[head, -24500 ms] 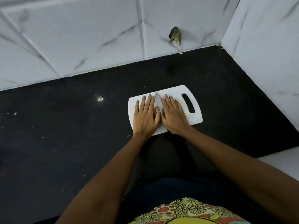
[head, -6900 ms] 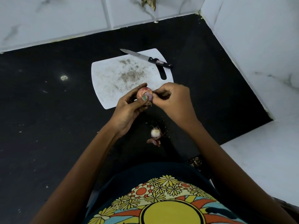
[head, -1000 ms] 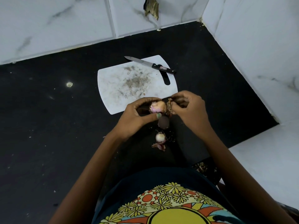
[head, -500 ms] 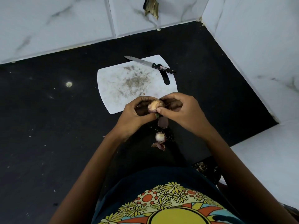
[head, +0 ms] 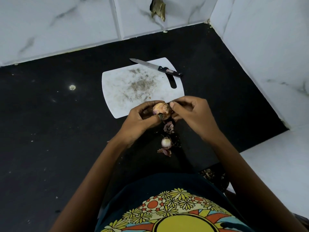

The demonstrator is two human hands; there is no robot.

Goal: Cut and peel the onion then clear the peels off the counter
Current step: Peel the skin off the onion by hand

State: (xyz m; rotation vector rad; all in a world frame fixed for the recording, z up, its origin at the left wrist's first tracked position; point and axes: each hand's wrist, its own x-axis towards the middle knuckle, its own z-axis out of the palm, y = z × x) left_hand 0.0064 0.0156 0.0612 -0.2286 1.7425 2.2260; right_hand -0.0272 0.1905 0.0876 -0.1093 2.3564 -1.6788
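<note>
The small round onion (head: 161, 109), pale yellow-pink where its skin is off and purplish on its lower left, is held in the air just above the near edge of the scuffed white plastic cutting board (head: 127, 91), over the black stone counter (head: 50, 131). It looks light and firm, a thing that will not give under a squeeze, but its bared flesh is probably smooth and a little slick, while the dry skin that remains is likely thin, brittle and apt to tear in scraps; so the sound way to take it is to cradle the bulb around its middle with one hand and catch the loose skin at an edge with the nails of the other. That is close to how it sits now: the left hand (head: 140, 119) curls round the onion from the left and below, thumb across its lower front, fingers behind it. The right hand (head: 192, 113) meets it from the right, thumb and fingertips drawn together against its right side, pinching at the skin there, though the exact piece is too small to make out. Below the hands lie a crumpled purple peel (head: 168, 128), a cut white root end (head: 166, 142) and another peel scrap (head: 164, 151) on the counter, and the black-handled steel knife (head: 156, 67) rests across the board's far corner.
</note>
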